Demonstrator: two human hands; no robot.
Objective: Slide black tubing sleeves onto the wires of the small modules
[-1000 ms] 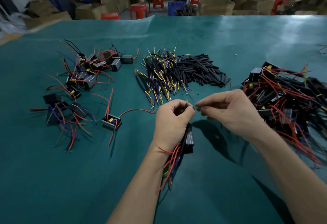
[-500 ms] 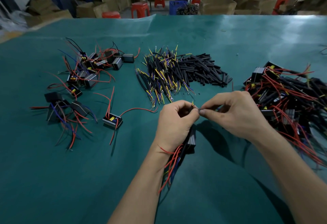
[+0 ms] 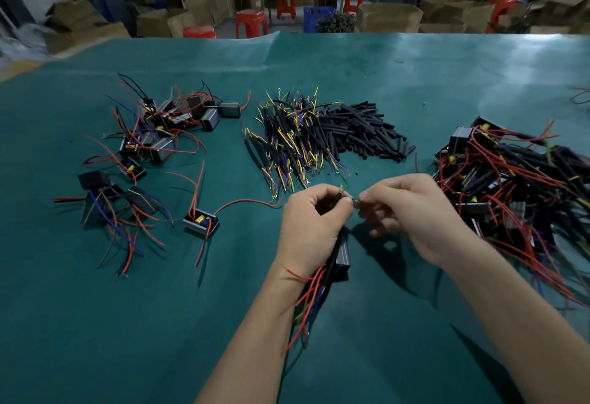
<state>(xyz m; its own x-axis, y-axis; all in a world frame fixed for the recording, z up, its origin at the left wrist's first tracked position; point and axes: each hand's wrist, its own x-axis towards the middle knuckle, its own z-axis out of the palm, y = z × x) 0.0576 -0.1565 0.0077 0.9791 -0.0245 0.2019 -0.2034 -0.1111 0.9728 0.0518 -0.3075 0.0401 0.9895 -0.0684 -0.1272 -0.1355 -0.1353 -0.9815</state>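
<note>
Your left hand (image 3: 314,221) pinches a wire tip, its module (image 3: 343,252) hanging just below. Your right hand (image 3: 412,212) pinches something small beside that tip, apparently a sleeve. Threading is in hand; next, line them up.

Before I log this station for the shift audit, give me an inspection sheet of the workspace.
Surface: green mat, wrinkled at the far edge.
Job's things: black tubing sleeves piled mid-table; module hanging below the left hand.
Clutter: loose modules far left; tangled module heap right.
Grippers: left hand pinches a wire end; right hand pinches something small against it.
Cables: yellow-blue wire bundle beside the sleeves.
Surroundings: red stools, cardboard boxes.
</note>
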